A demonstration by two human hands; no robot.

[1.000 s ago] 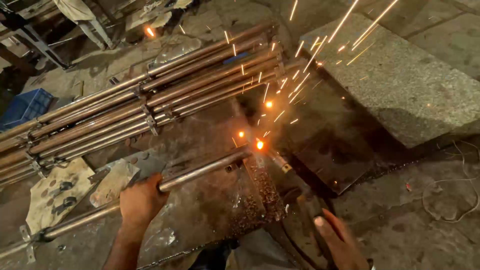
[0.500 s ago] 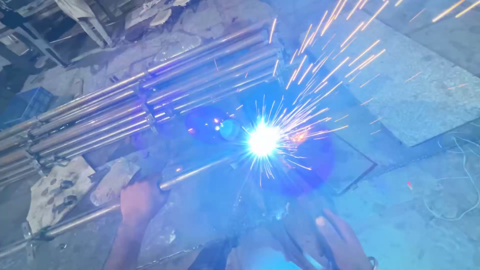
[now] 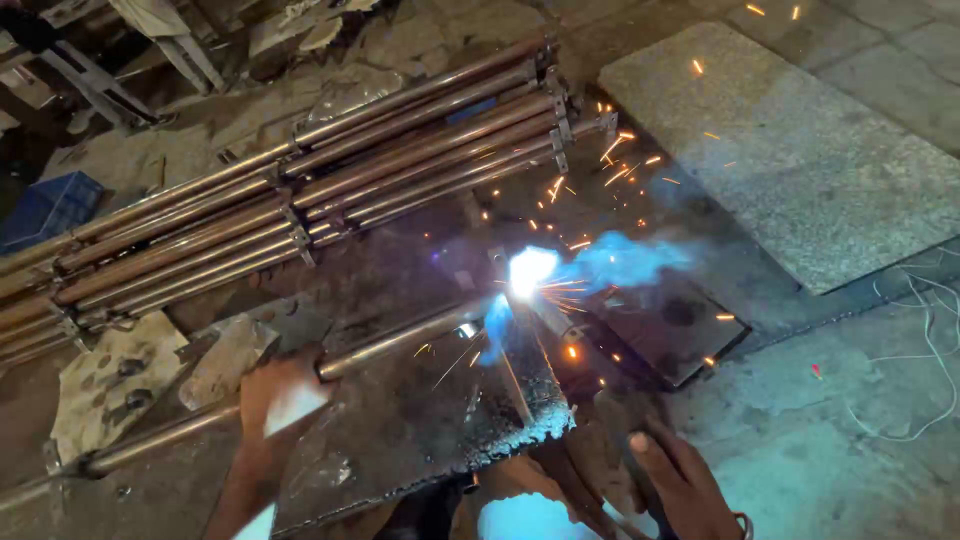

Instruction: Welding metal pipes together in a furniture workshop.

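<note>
Down on the floor: I see a dark metal plate (image 3: 420, 420) lying flat, with a bright spark (image 3: 528, 270) at its far edge.
Left hand (image 3: 278, 395): my fingers are closed tight around a long metal pipe (image 3: 400, 340).
Pipe: it lies across the plate, and its far end touches the spark.
Right hand (image 3: 685, 480): curled around a dark tool; I cannot tell how tight.
Behind: a pipe frame (image 3: 300, 190) and a stone slab (image 3: 800, 150).

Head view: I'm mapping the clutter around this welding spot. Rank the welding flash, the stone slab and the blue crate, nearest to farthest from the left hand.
From the left hand, gripping a metal pipe:
1. Welding flash, up to its right.
2. Blue crate, far left, up.
3. Stone slab, far upper right.
</note>
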